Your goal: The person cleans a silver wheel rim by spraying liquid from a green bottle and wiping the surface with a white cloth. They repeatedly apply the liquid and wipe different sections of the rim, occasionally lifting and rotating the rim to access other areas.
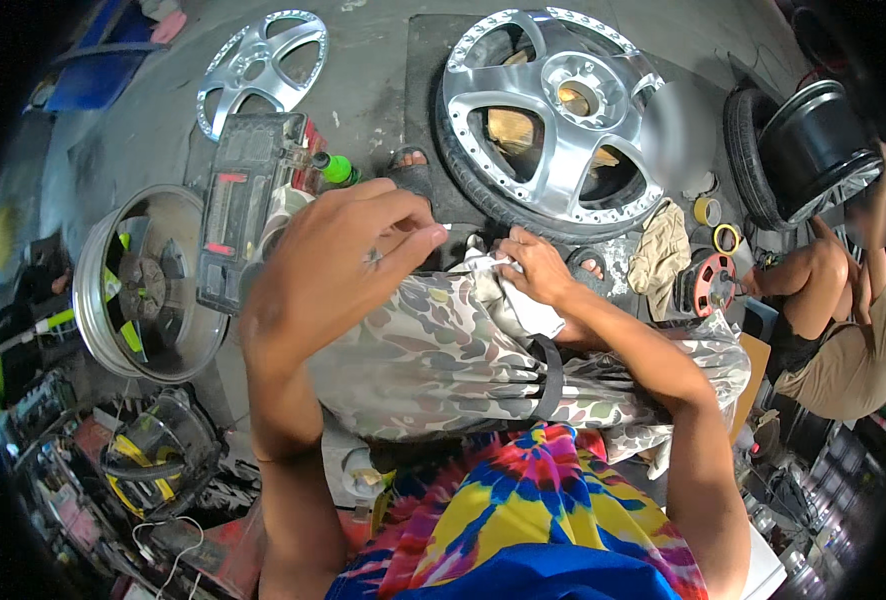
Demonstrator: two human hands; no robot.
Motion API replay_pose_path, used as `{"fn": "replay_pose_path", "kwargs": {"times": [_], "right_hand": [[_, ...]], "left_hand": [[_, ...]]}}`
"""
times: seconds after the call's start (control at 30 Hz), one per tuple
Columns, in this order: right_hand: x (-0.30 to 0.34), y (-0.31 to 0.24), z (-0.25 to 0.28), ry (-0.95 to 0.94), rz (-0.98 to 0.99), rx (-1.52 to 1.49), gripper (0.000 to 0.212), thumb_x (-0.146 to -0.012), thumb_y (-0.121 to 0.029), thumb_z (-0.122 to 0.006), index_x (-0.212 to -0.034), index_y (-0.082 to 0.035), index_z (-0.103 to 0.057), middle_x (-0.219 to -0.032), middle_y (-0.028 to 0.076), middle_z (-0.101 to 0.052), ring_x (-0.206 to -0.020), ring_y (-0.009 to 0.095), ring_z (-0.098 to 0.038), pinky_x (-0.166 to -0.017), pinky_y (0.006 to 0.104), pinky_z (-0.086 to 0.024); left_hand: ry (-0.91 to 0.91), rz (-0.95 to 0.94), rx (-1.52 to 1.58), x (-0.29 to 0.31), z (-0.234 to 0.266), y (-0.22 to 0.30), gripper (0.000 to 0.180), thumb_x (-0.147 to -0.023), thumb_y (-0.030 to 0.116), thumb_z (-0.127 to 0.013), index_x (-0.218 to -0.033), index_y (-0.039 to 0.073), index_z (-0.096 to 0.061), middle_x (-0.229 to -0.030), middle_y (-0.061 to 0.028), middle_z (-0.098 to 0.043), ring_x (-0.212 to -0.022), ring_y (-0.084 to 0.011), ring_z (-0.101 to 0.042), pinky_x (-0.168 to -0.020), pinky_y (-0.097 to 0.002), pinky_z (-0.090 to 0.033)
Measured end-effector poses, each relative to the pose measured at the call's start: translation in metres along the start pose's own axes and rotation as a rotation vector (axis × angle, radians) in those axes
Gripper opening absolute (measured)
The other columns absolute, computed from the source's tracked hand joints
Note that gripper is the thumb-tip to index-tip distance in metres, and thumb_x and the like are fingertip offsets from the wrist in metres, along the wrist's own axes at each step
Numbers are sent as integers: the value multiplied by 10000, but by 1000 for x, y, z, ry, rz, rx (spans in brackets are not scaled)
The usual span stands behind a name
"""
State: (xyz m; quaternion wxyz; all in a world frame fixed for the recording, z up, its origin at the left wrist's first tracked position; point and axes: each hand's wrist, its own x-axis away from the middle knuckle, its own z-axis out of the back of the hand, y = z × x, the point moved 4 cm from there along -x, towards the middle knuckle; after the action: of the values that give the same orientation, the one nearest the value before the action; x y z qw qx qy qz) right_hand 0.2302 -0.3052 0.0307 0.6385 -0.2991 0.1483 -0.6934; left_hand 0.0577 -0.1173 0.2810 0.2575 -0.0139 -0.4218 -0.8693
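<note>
My left hand (348,255) is raised over my camouflage-trousered lap, thumb and fingers drawn together in a pinch. A small white bit (448,227) shows at its fingertips, too small to name. Lower and to the right, my right hand (538,268) grips a bunched white cloth (533,312), which hangs down over my lap. Just beyond my hands, a silver five-spoke wheel face (555,165) lies on a black tyre (475,203). Brownish pieces show through the gaps between its spokes. The left palm is turned away and hidden.
Left of me are a toolbox (248,205), a green-topped bottle (336,169) and a wheel barrel (98,300). Another silver wheel face (285,92) lies farther off. At right are a beige cloth (660,245), yellow tape (726,238) and a person (843,365) beside a black rim (813,135).
</note>
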Motion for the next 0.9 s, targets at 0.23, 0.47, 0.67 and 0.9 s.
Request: {"fn": "replay_pose_path", "kwargs": {"times": [0.23, 0.47, 0.67, 0.9], "right_hand": [[38, -88, 119, 155, 172, -668, 159, -830, -74, -719, -945, -34, -618, -1111, 139, -635, -1053, 304, -622, -944, 383, -475], [63, -110, 151, 356, 102, -1053, 173, -990, -76, -642, -1112, -33, -527, -982, 23, -571, -914, 74, -547, -802, 261, -466], [66, -116, 168, 285, 7, -1219, 210, -993, -105, -678, -1160, -35, -572, -971, -16, -608, -876, 47, -563, -775, 234, -462], [58, -118, 165, 126, 52, -1012, 101, -945, -109, -742, -968, -42, -670, -882, -70, -594, -800, 45, -516, -716, 240, -422]], "left_hand": [[4, -251, -148, 4, -53, 20, 360, -874, 265, -740, -1159, 58, -662, -1077, -108, -618, -1075, -322, -595, -917, -438, -471], [-98, -368, 58, -5, -63, 36, 194, -868, 196, -685, -917, 27, -602, -872, -127, -578, -865, -292, -603, -784, -459, -436], [-157, -103, 660, -1, -40, 43, 116, -966, 133, -560, -907, 35, -543, -793, 1, -486, -790, -89, -452, -725, -292, -392], [-19, -65, 736, -4, -40, 31, 171, -1056, 191, -559, -961, 51, -582, -852, 48, -490, -840, -19, -447, -752, -205, -389]]}}
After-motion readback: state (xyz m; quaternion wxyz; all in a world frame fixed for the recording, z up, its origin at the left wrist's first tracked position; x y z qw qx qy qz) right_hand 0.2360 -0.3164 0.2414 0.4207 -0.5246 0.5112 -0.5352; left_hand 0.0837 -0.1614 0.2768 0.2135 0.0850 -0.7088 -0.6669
